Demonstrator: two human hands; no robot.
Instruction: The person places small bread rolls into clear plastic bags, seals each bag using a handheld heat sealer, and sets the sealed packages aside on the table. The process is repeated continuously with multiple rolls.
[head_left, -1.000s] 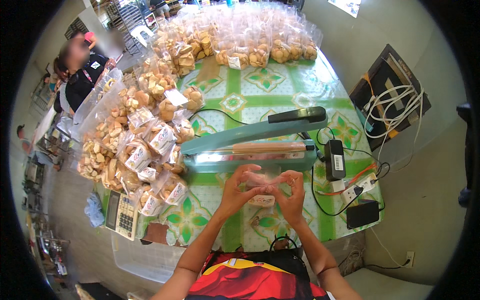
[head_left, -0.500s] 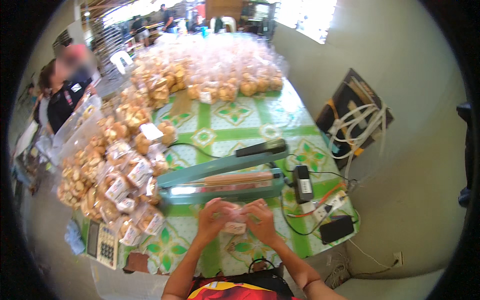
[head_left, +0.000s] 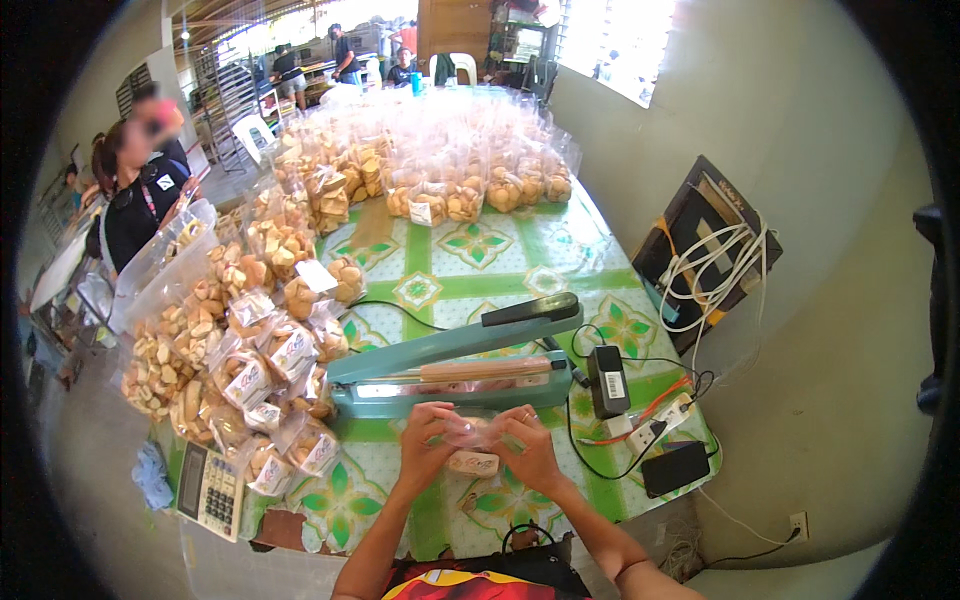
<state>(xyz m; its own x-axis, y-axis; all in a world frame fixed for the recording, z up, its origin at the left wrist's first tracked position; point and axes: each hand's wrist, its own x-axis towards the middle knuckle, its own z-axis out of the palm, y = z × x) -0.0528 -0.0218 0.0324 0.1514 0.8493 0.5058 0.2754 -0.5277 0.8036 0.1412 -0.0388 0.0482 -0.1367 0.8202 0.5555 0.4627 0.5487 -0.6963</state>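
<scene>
Between my hands, in front of the sealer, is a clear plastic bag (head_left: 472, 434) with a white printed label on its lower part; what fills it is hard to make out. My left hand (head_left: 425, 440) pinches the bag's upper left side. The upper right side is gripped by the fingers of my right hand (head_left: 524, 448). Just beyond my fingertips lies a long green bag sealer (head_left: 455, 398), its arm (head_left: 460, 341) raised and its black handle at the right end. A pinkish strip of wooden-looking material runs along the sealer's bed.
Packed bread bags (head_left: 245, 365) crowd the left side; more bread bags (head_left: 440, 170) fill the far end. At left front is a calculator (head_left: 210, 492). A black power adapter (head_left: 606, 382), power strip (head_left: 660, 425), cables and black box (head_left: 675, 468) occupy the right edge. People stand at far left.
The whole view has shifted, so the table sits slightly lower in the picture. Both hands still hold the bag in front of the sealer, with its label facing me.
</scene>
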